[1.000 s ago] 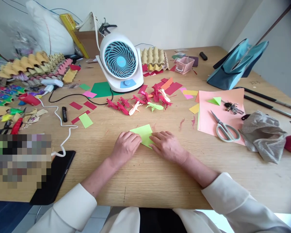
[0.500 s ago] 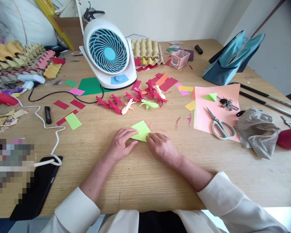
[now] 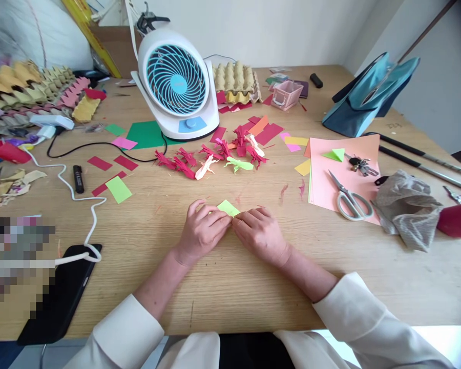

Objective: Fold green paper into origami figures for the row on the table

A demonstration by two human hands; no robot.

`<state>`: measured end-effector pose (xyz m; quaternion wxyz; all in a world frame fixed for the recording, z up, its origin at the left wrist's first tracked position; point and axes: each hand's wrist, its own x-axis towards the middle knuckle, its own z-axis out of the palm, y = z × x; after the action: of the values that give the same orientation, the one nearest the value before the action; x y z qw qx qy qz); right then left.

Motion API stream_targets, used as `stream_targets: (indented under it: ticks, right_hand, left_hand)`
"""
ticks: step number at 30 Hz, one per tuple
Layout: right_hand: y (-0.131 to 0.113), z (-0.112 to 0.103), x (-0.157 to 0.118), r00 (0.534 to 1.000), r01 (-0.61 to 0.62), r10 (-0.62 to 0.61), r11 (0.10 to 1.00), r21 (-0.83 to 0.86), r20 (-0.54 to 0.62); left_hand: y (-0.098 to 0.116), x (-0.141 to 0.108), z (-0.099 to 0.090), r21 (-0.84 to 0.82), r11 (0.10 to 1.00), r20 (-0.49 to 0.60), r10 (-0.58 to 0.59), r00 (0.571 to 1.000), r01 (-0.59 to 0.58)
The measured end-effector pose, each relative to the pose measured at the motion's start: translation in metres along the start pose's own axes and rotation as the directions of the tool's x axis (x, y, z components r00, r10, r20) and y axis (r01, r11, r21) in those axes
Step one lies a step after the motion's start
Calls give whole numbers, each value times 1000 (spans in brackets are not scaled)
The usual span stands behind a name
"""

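Observation:
A small light green sheet of paper (image 3: 228,207) lies on the table in front of me, its near part covered by my fingers. My left hand (image 3: 204,228) has its fingertips pressed together on the paper's near edge. From the other side my right hand (image 3: 261,233) pinches the same edge, the two sets of fingertips almost touching. Beyond the paper sit folded paper figures: several red ones (image 3: 184,167), a pale one (image 3: 206,167) and a light green one (image 3: 238,164).
Behind the figures stands a white fan (image 3: 179,82). Scissors (image 3: 351,197) and a folded green piece (image 3: 335,154) lie on pink paper (image 3: 318,179) at right, beside a grey cloth (image 3: 407,210). Left are a marker (image 3: 78,179), a green paper rectangle (image 3: 119,189) and a white cable (image 3: 94,220).
My left hand has moved right along the paper towards my right hand, its fingers closing at the near edge. Less of the green paper shows now. The view has shifted slightly.

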<state>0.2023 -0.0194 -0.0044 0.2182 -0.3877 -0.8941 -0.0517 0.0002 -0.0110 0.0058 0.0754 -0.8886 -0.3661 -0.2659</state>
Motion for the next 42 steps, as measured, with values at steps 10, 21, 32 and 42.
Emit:
stream_targets:
  ticks: [10, 21, 32, 42]
  right_hand:
    - [18, -4, -3, 998, -46, 47, 999, 27, -35]
    - [41, -8, -6, 979, -133, 161, 968, 211, -121]
    - [46, -9, -8, 960, -156, 213, 945, 287, -179]
    - [57, -11, -13, 961, -110, 184, 939, 327, -205]
  left_hand:
    - [-10, -6, -4, -35, 993, -52, -117, 992, 116]
    - [-35, -11, -7, -251, 942, -153, -267, 952, 224]
    - [-51, -21, -3, -320, 899, -151, -360, 921, 299]
    - [-52, -23, -10, -101, 972, -179, -230, 957, 214]
